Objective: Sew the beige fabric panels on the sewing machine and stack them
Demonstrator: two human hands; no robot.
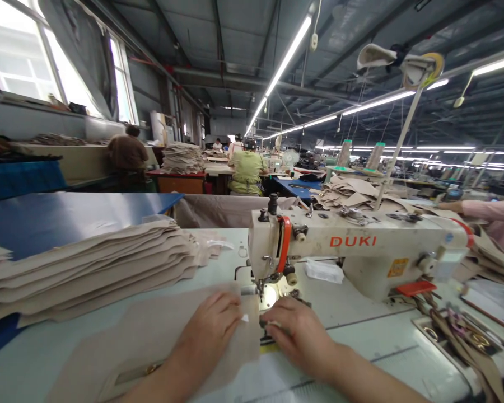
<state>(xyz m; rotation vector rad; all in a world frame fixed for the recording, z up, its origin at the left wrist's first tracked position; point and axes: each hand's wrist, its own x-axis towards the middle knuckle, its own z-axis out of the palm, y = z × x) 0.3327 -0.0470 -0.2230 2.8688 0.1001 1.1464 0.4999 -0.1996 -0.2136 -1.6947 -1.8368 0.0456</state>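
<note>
A beige fabric piece [147,336] lies flat on the sewing table in front of me, its right edge under the needle of a white sewing machine [361,252]. My left hand [212,327] rests on the fabric with fingers curled, pinching its edge beside a small white label. My right hand [296,333] lies just right of the needle plate, fingers bent and pressed down at the fabric edge by the presser foot.
A tall stack of cut beige pieces [88,268] sits to the left. More pieces lie behind the machine [353,193]. Another person's sleeve [491,215] reaches in at right. Other workers sit farther back [247,168]. Scraps and rings lie at right [457,330].
</note>
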